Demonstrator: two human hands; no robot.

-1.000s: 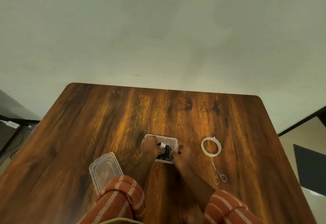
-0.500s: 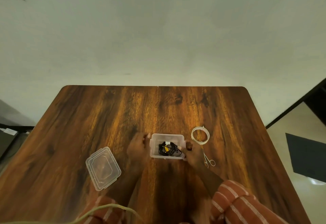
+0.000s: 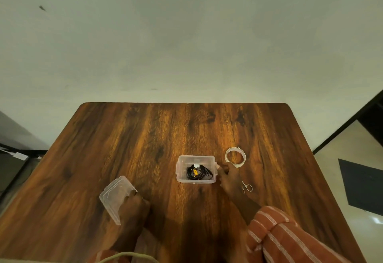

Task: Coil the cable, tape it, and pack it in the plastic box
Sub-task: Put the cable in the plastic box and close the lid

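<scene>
A clear plastic box [image 3: 211,160] stands open on the wooden table [image 3: 145,138]. Inside it lies the coiled black cable [image 3: 199,174] with a strip of white tape and a yellow tag. My right hand [image 3: 229,178] rests against the box's right wall, fingers touching its rim. At the lower left my left hand [image 3: 133,205] grips the clear lid [image 3: 115,195] and holds it tilted up off the table.
A roll of white tape [image 3: 235,157] lies just right of the box. Small scissors [image 3: 247,187] lie below it, partly hidden by my right hand. The table's far edge meets a pale wall; floor shows on both sides.
My left hand left the box, moved down-left and took hold of the lid, lifting it on edge. My right hand stayed at the box's right side.
</scene>
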